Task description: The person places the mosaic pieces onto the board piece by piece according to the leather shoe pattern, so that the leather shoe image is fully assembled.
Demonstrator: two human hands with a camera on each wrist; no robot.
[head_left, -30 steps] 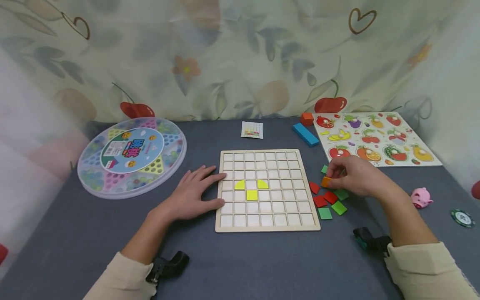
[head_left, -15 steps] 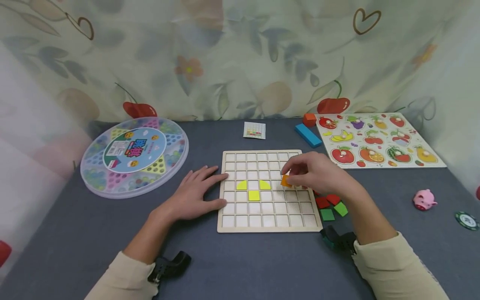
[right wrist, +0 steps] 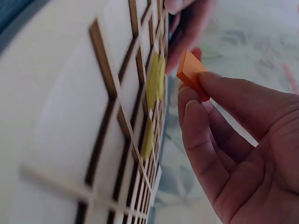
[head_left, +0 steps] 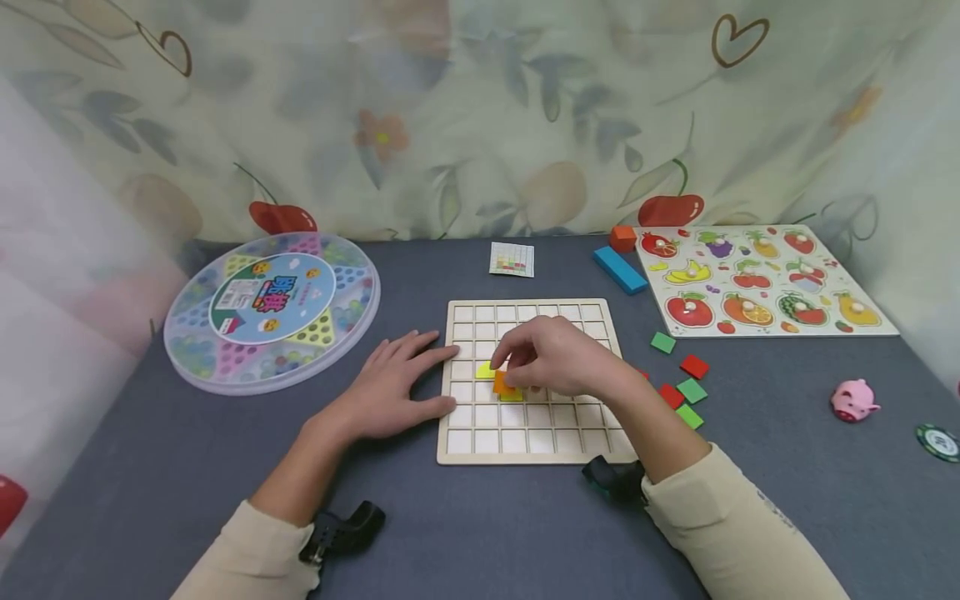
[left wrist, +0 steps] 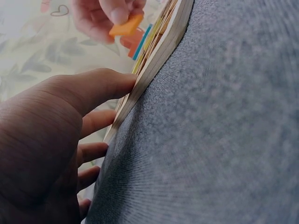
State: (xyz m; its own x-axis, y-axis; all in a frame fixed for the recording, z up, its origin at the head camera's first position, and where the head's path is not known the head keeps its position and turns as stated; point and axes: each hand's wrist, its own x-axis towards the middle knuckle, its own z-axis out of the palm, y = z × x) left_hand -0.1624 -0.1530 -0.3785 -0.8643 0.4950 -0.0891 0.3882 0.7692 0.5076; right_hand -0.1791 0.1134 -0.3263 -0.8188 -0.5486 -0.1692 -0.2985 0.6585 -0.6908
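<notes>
A pale wooden grid board (head_left: 480, 457) lies on the dark cloth. My right hand (head_left: 558, 357) is over its left-middle cells and pinches an orange square tile (head_left: 501, 382) between thumb and fingers. In the right wrist view, the orange tile (right wrist: 190, 70) is tilted, raised off the grid. A yellow square (head_left: 512, 397) sits in a cell just below it, partly covered, and a yellow rounded piece (head_left: 483, 370) is to its left. The other yellow rounded piece is hidden by my right hand. With fingers spread, my left hand (head_left: 397, 385) touches the board's left edge with thumb and index finger.
Several red and green tiles (head_left: 692, 390) lie scattered right of the board. Behind are a small pattern card (head_left: 512, 259), a blue block (head_left: 620, 270), an orange block (head_left: 622, 238) and a fruit puzzle (head_left: 768, 283). A round game box (head_left: 367, 312) stands left; a pink pig (head_left: 853, 401) and chip (head_left: 937, 442) right.
My right hand has picked the orange tile from the pile at the right and carried it left across the board to the yellow pieces. My left hand has stayed at the board's edge.
</notes>
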